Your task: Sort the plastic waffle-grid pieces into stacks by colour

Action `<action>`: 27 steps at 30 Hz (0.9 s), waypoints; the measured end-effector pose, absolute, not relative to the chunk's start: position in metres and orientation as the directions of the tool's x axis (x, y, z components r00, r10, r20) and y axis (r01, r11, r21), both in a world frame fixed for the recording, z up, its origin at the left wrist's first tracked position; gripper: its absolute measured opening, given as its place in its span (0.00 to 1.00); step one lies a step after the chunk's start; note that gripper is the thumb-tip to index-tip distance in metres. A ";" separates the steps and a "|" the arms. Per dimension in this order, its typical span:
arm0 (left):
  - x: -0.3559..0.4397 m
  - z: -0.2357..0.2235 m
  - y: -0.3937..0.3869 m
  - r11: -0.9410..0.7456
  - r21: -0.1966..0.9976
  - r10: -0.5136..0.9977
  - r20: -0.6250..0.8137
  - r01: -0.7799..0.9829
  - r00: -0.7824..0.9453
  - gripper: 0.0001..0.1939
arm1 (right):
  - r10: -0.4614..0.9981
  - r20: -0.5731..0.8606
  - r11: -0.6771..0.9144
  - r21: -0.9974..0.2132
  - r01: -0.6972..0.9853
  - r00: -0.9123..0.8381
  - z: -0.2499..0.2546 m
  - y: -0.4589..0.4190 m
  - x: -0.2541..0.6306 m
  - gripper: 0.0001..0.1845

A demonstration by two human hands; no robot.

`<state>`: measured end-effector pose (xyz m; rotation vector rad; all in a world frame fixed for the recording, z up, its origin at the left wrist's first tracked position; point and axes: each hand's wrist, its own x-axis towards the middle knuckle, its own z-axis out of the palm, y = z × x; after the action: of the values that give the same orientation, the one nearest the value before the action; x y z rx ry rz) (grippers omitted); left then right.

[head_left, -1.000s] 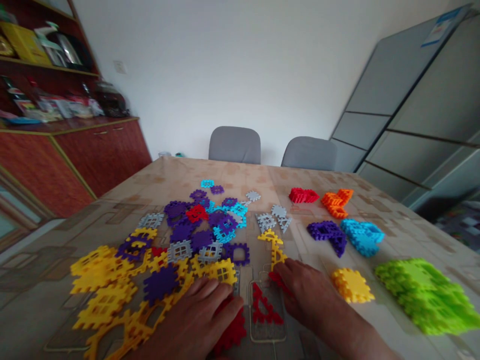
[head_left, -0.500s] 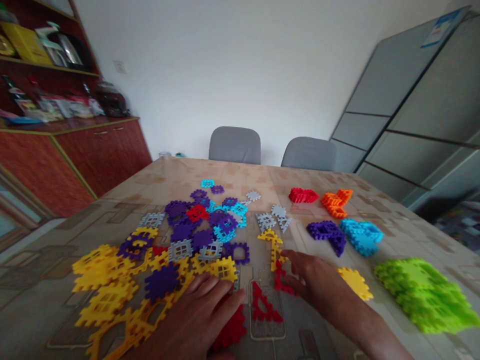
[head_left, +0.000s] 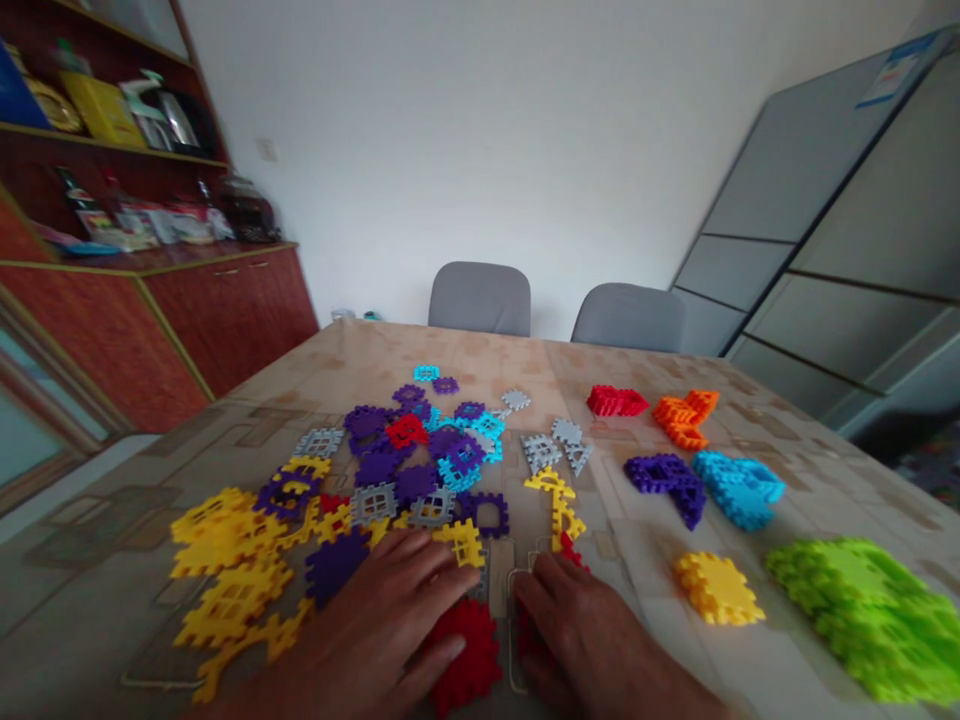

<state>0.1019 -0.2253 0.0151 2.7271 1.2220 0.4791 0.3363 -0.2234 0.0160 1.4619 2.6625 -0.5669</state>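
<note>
My left hand (head_left: 382, 625) lies flat with its fingers spread on the table, its thumb resting on a red toothed disc piece (head_left: 466, 655) and its fingertips by a yellow square piece (head_left: 463, 541). My right hand (head_left: 581, 635) lies palm down beside it, covering red triangle pieces (head_left: 571, 549), of which only an edge shows. A loose heap of yellow, purple, grey and cyan interlocking tiles (head_left: 390, 475) spreads ahead of the left hand. A yellow strip of pieces (head_left: 559, 500) lies just past the right fingertips.
Sorted stacks sit on the right of the table (head_left: 360, 350): red (head_left: 615, 401), orange (head_left: 684, 417), purple (head_left: 667, 478), cyan (head_left: 739, 486), yellow (head_left: 716, 587) and a big green pile (head_left: 862, 615). Two grey chairs (head_left: 480, 297) stand at the far edge. A wooden cabinet (head_left: 187, 300) stands left.
My right hand drew back left from the yellow strip and settled flat over the red triangles next to the left hand. The camera shifted slightly; the left hand stayed put.
</note>
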 end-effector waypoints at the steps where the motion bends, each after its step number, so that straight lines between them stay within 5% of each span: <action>1: 0.105 0.018 -0.227 -0.665 0.250 0.747 0.197 0.704 0.635 0.19 | 0.807 -0.212 0.484 -0.297 0.823 -0.551 0.016 -0.223 0.337 0.13; 5: 0.114 0.033 -0.231 -0.631 0.311 0.749 0.006 0.710 0.663 0.14 | 0.827 -0.176 0.429 -0.419 0.801 -0.535 0.016 -0.223 0.347 0.10; 8: 0.116 0.035 -0.231 -0.621 0.352 0.747 -0.007 0.700 0.665 0.13 | 0.835 -0.181 0.383 -0.488 0.784 -0.520 0.011 -0.221 0.356 0.09; 15: 0.113 0.028 -0.231 -0.627 0.397 0.742 0.046 0.670 0.668 0.11 | 0.872 -0.286 0.319 -0.284 0.904 -0.398 0.019 -0.210 0.371 0.09; 20: 0.111 0.025 -0.232 -0.653 0.333 0.728 0.028 0.680 0.685 0.13 | 0.923 -0.209 0.285 -0.192 0.939 -0.323 0.027 -0.199 0.386 0.12; 27: 0.109 0.022 -0.231 -0.655 0.324 0.728 0.028 0.683 0.685 0.13 | 0.895 -0.256 0.333 -0.164 0.929 -0.366 0.026 -0.200 0.385 0.19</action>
<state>0.1094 -0.2310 0.0218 2.6106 1.1211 0.2236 0.3848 -0.2001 0.0264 1.6945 2.4647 -0.4290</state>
